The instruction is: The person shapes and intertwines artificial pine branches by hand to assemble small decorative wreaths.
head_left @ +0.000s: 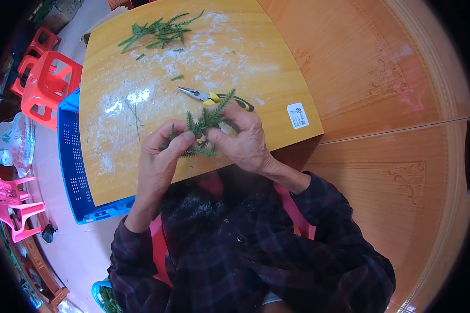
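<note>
Between my two hands, above the near edge of the yellow board, is a green artificial pine sprig (210, 119) with several short needled twigs. My left hand (164, 148) pinches its lower left part between thumb and fingers. The fingers of my right hand (243, 136) are curled round the sprig's right side, thumb pointing toward the left thumb. Just beyond the hands lie pliers (199, 95) with yellow and black handles, their jaws pointing left; my right hand covers part of the handles. Thin wire-like stems (136, 117) rest on the board left of my hands.
More green sprigs (162, 32) lie at the far side of the yellow board (277, 78), among white powder and loose bits. A white label (297, 116) is at the right. A blue crate (70, 156) sits under the board; red stools (49, 86) and a pink chair (16, 203) stand left.
</note>
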Motion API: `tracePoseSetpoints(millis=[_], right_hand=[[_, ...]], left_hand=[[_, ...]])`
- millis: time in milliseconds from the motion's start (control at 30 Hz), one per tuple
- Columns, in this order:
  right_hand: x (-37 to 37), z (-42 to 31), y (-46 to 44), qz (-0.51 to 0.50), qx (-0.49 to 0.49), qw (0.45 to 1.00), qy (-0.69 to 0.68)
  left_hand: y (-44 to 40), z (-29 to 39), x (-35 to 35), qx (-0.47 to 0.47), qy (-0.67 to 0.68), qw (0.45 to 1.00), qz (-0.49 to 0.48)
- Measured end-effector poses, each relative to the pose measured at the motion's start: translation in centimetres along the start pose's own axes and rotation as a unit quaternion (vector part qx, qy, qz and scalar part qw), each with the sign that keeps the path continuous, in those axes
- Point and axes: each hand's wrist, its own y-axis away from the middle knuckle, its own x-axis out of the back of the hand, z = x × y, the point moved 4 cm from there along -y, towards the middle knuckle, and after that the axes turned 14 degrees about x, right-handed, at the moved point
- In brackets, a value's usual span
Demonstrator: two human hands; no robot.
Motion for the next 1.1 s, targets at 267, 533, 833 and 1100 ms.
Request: tracePoseSetpoints(millis=[267,533,833,1100], right_hand=[[-0.3,0.5,0.3,-0.035,-0.144,0.955,-0.258],[-0.9,1.4,0.7,0.074,-0.189,0.881,-0.428],[-1.3,1.7,1.3,0.085,-0.223,0.864,-0.443],[-0.6,2.0,1.5,0.149,-0.204,0.860,-0.443]], left_hand=[[-0.1,0.4,0.4,-0.050,-0.100,0.993,0.028],[0.5,2.3,0.2,-0.294,-0.368,0.879,0.071],[0.4,1.5,0.5,-0.253,-0.320,0.911,0.059],[-0.5,-0.1,0.6,0.006,-0.071,0.997,0.031]])
